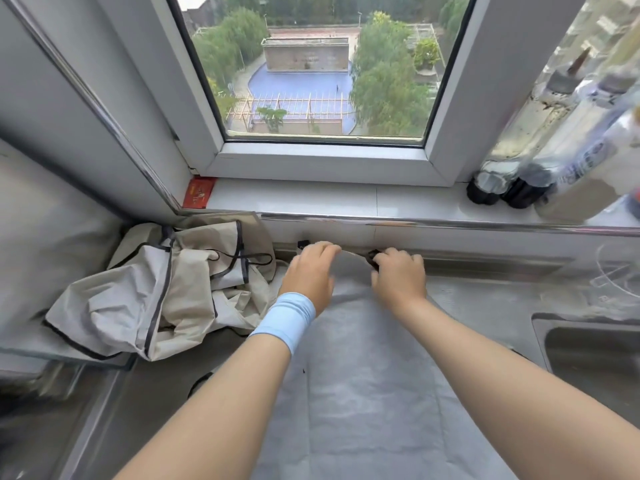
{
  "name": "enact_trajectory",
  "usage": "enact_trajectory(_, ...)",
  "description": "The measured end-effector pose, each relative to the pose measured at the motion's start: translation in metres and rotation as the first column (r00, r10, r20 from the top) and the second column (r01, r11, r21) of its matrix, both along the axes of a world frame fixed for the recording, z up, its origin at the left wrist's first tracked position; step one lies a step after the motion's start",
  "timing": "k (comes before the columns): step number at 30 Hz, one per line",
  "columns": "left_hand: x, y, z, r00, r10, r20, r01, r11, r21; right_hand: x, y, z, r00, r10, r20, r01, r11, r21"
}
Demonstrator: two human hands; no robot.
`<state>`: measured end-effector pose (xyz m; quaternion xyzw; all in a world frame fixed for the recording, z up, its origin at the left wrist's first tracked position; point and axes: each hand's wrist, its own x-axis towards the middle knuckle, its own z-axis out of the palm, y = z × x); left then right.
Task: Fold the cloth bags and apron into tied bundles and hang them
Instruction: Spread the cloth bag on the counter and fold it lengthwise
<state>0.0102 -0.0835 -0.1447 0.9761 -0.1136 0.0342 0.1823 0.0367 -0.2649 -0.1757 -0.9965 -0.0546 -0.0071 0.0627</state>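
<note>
The thin grey non-woven cloth (374, 375) lies flat on the steel counter (485, 292). Left hand (308, 275) pinches its far edge; right hand (398, 275) grips its black strap (372, 258). Judged light, limp; hold corners.

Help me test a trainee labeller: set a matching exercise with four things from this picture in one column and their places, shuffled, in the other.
Things
1. grey cloth
2. beige cloth with dark trim
3. red packet
4. bottles

Places
A. at the right end of the sill
B. spread flat on the counter in front of the person
C. crumpled at the left of the counter
D. in the sill's left corner

Pairs: 1-B, 2-C, 3-D, 4-A
</note>
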Motion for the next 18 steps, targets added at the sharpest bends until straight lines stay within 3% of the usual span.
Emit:
enact_trajectory(3, 0.001, -0.003, 0.007, 0.996, -0.086, 0.024, 0.081, 0.981, 0.177, -0.017, -0.011, 0.016, 0.966, 0.171, 0.194, -0.214, 0.95, 0.228)
enact_trajectory(5, -0.002, -0.004, 0.012, 0.993, -0.115, -0.003, 0.11, 0.944, 0.312, -0.035, -0.019, 0.03, 0.949, 0.223, 0.223, -0.29, 0.896, 0.336)
enact_trajectory(8, -0.013, 0.002, 0.024, 0.989, -0.113, -0.093, 0.141, 0.904, 0.403, -0.062, -0.036, 0.042, 0.966, 0.21, 0.153, -0.251, 0.907, 0.337)
enact_trajectory(11, -0.038, 0.006, 0.029, 0.945, -0.053, -0.323, 0.164, 0.931, 0.325, -0.086, -0.049, 0.041, 0.954, 0.266, 0.135, -0.295, 0.912, 0.284)
enact_trajectory(14, -0.07, 0.005, 0.022, 0.849, -0.091, -0.52, 0.227, 0.952, 0.205, -0.107, -0.051, 0.038, 0.942, 0.316, -0.11, -0.283, 0.928, 0.24)
enact_trajectory(18, -0.116, -0.005, 0.003, 0.664, -0.113, -0.74, 0.35, 0.921, 0.173, -0.136, -0.048, 0.037, 0.783, 0.307, -0.541, -0.343, 0.939, 0.036)
